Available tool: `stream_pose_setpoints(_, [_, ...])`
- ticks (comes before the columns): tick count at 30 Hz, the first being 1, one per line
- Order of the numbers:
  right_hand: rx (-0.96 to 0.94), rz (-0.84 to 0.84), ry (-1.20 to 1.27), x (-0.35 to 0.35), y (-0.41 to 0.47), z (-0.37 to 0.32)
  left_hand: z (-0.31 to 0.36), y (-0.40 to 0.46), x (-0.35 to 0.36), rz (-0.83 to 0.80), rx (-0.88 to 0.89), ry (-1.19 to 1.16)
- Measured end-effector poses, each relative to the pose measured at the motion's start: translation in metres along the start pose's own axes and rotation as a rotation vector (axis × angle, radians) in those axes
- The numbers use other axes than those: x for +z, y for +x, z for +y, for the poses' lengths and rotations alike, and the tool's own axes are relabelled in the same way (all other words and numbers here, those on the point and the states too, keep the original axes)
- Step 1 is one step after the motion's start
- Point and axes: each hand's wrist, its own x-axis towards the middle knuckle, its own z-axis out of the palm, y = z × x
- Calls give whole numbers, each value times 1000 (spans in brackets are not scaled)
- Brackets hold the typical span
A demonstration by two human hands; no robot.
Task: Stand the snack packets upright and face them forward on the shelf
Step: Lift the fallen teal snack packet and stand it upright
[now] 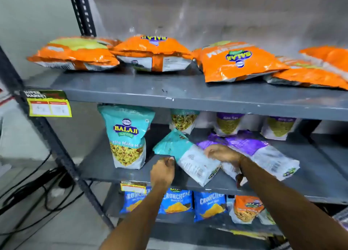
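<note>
On the middle shelf (105, 167) a teal snack packet (188, 155) lies tilted, back side up. My left hand (162, 171) pinches its lower left edge and my right hand (224, 153) grips its right side. To its left a teal Balaji packet (127, 137) stands upright, facing forward. A purple packet (259, 152) lies flat to the right, partly under my right forearm. Three more packets stand upright at the back of this shelf: one teal (183, 121) and two purple (228, 124). Several orange packets (152, 52) lie flat on the top shelf (169, 93).
The bottom shelf holds upright blue Cruncheex packets (176, 200) and an orange packet (246, 208). A dark slotted upright post (47, 129) with a yellow price tag (49, 105) stands at the left. Black cables (37, 189) lie on the floor at the lower left.
</note>
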Motion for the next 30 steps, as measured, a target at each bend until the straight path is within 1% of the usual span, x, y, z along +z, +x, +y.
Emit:
stream_pose_setpoints(1, [-4, 52, 31, -4, 18, 7, -3, 8, 8, -34, -62, -10])
stream_pose_setpoints(2, [35, 95, 81, -6, 34, 12, -5, 15, 16, -62, -130, -17])
stream_pose_setpoints(4, [91, 157, 81, -6, 52, 11, -8, 24, 28, -108, -222, -87])
stream_pose_setpoints(5, [91, 175, 29, -3, 58, 6, -9, 26, 34, -113, -241, -124])
stream_pose_setpoints(7, [100, 130, -38, -1, 83, 16, -11, 36, 47, -110, -259, -192])
stream_pose_setpoints(10, [165, 123, -180, -5, 128, 40, -8, 47, 62, -61, -312, -244])
stream_pose_setpoints(13, [156, 71, -244, -4, 163, 57, -1, 52, 71, 42, -369, -286])
stream_pose_setpoints(15, [159, 66, -287, -3, 165, 53, 2, 52, 73, 89, -404, -348])
stream_pose_setpoints(18, [159, 50, -229, -3, 160, 45, 0, 54, 79, 120, -477, -488])
stream_pose_setpoints(20, [126, 74, -159, -3, 151, 41, -4, 55, 82, 156, -502, -593])
stream_pose_setpoints(22, [79, 116, -88, -4, 138, 36, -4, 55, 81, 191, -481, -656])
stream_pose_setpoints(23, [50, 133, -33, -5, 131, 32, -3, 56, 81, 196, -443, -677])
stream_pose_setpoints(26, [0, 194, 195, -11, 105, 17, 4, 60, 70, 200, -258, -753])
stream_pose_setpoints(28, [-34, 287, 320, -16, 88, 6, 7, 66, 59, 195, -112, -822])
stream_pose_setpoints(30, [-104, 376, 380, -17, 76, -4, 14, 74, 46, 206, -7, -836])
